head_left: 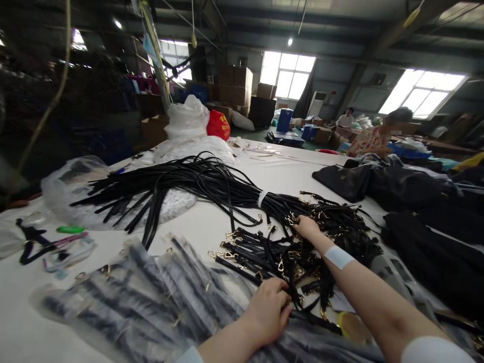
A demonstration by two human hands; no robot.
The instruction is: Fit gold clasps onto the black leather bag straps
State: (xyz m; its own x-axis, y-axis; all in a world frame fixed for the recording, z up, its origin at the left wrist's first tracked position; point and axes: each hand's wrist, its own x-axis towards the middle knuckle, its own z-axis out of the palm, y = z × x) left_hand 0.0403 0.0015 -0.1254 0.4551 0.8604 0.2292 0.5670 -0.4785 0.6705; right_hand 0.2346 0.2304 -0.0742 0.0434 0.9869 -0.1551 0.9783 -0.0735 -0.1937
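A big bundle of long black straps (196, 184) with gold clasps lies across the white table (212, 224), tied by a white band (262, 197). Its clasp ends pile up in a tangle (287, 254) in front of me. My right hand (307, 227) reaches into the tangle, fingers curled round a strap clasp. My left hand (269, 310) rests closed on a black strap at the tangle's near edge. Several straps packed in clear bags (139, 297) lie at my lower left.
Black handbags (344, 181) and dark goods fill the table's right side. Clear plastic bags (71, 181), a white sack (187, 118) and a red bag (218, 125) stand at the left and far end. A roll of tape (353, 327) lies near my right arm. Other people sit at the far right.
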